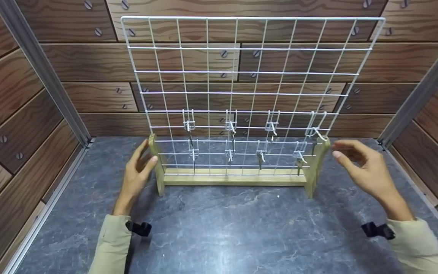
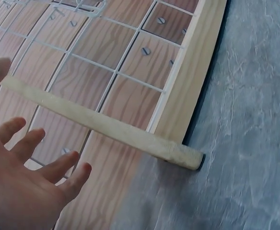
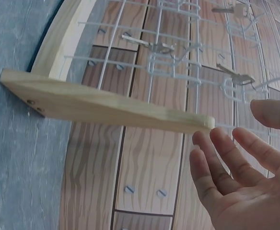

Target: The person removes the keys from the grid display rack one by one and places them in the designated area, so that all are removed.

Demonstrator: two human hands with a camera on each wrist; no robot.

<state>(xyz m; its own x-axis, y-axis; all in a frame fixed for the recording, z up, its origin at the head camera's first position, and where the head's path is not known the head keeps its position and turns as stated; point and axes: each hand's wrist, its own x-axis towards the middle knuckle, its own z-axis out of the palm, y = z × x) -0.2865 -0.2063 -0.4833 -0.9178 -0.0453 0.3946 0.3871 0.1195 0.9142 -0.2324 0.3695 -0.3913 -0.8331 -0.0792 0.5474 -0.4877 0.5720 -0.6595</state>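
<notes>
A white wire grid (image 1: 253, 18) stands upright in a pale wooden stand (image 1: 234, 181). Two rows of metal hooks (image 1: 229, 125) hang on its lower half, with keys (image 3: 239, 78) on several of them. My left hand (image 1: 134, 179) is beside the left wooden end piece (image 1: 159, 171), fingers spread and thumb in front; the left wrist view shows nothing in its palm. To the right of the other end piece (image 1: 317, 167), my right hand (image 1: 373, 173) holds nothing, its fingers loosely bent. In the right wrist view its fingertips appear right by that piece's upper tip.
The stand rests on a grey marbled tabletop (image 1: 219, 224). Wood-patterned panels (image 1: 89, 62) rise behind and at both sides, with metal rails (image 1: 48, 72) in the corners. Each sleeve carries a black wrist mount (image 1: 141, 229).
</notes>
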